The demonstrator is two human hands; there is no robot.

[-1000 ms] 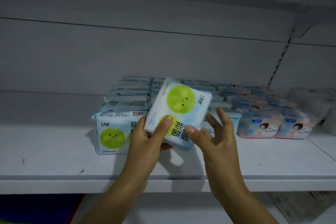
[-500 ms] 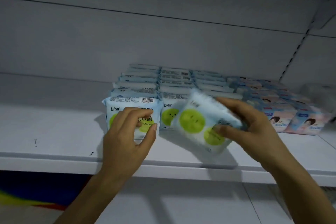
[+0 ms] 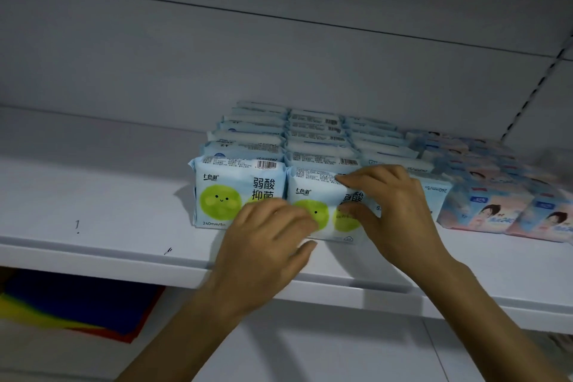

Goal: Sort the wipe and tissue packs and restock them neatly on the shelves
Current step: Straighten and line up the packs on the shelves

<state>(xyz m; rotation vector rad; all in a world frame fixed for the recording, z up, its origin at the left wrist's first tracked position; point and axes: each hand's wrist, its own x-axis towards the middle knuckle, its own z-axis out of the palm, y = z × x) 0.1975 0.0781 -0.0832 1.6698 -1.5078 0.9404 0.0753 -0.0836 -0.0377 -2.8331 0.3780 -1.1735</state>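
Hands, left [image 3: 266,245] and right [image 3: 393,211], held the pack [image 3: 322,205] lightly on the shelf [image 3: 124,245]; an uneven push could tip its neighbour [image 3: 238,195].

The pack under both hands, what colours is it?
Pale blue-white pack with green circles, head view.

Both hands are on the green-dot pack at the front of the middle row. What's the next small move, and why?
Probably press the pack back and upright until its face lines up with the left front pack, then let go. It stands on the shelf but sits slightly forward of its neighbour, with the left hand and right hand on it.
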